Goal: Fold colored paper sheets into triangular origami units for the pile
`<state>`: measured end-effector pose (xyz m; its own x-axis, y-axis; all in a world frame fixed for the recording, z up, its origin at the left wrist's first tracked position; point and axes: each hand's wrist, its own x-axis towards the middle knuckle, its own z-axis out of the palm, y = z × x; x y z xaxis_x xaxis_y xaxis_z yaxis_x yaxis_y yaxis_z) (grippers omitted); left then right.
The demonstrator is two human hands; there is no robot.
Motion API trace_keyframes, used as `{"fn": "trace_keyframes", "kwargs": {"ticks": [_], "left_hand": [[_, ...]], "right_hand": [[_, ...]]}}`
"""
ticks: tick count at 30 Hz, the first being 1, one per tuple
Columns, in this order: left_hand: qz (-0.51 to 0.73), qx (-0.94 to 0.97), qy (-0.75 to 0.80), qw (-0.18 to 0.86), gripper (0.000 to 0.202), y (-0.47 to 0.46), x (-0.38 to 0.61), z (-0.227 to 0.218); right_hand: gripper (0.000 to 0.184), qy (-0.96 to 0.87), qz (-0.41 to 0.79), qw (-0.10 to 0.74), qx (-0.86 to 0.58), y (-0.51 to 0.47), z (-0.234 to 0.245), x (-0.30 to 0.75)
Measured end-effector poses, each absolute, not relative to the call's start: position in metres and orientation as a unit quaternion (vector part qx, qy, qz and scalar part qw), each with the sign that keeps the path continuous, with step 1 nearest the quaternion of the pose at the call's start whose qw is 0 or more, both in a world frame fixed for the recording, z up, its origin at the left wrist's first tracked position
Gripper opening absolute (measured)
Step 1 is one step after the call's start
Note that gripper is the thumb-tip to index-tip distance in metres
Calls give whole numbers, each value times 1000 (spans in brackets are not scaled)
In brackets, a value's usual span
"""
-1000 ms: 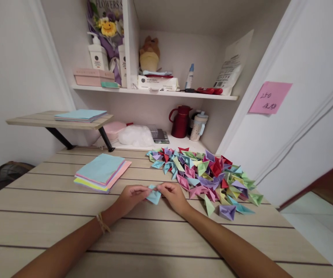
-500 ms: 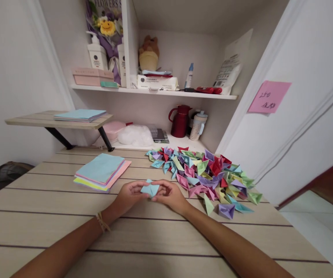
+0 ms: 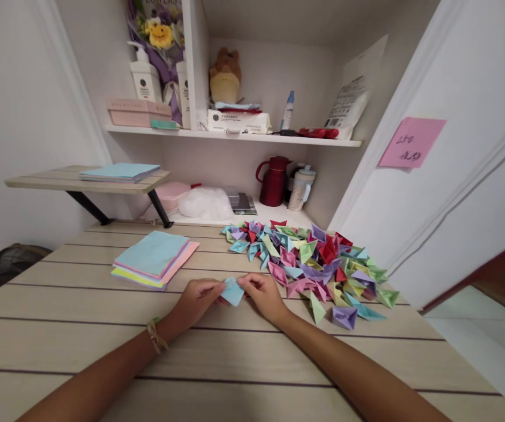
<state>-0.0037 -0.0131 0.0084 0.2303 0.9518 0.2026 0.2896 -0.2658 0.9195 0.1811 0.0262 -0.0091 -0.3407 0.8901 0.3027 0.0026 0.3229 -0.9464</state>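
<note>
A small folded piece of light blue paper (image 3: 233, 292) is held between my two hands, just above the wooden table, with one corner pointing towards me. My left hand (image 3: 198, 300) pinches its left corner between thumb and fingers. On the opposite corner, my right hand (image 3: 263, 295) has a pinch grip too. To the right lies a large heap of folded paper boats (image 3: 307, 264) in several colours. A stack of square coloured paper sheets (image 3: 151, 255), light blue on top, rests to the left beyond my left hand.
A raised wooden shelf (image 3: 50, 179) on black legs bears more blue paper (image 3: 120, 172) at the back left. Behind the table stand a dark red jug (image 3: 273, 183) and a pale tumbler (image 3: 300, 190). A pink note (image 3: 412, 142) sticks to the right wall.
The blue paper has gone from a partly opened, pointed shape to a flat diamond. Both hands have shifted their grip to its side corners.
</note>
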Motion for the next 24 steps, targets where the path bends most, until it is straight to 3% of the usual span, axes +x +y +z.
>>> {"fn": "trace_keyframes", "kwargs": {"ticks": [6, 16, 24], "left_hand": [[449, 635, 426, 462, 17, -18, 2, 12], [443, 642, 445, 441, 24, -8, -3, 6], [505, 630, 432, 401, 15, -9, -5, 0]], "right_hand": [[29, -674, 453, 471, -345, 24, -9, 180], [23, -651, 510, 478, -295, 25, -9, 180], [23, -667, 489, 471, -307, 23, -9, 180]]}}
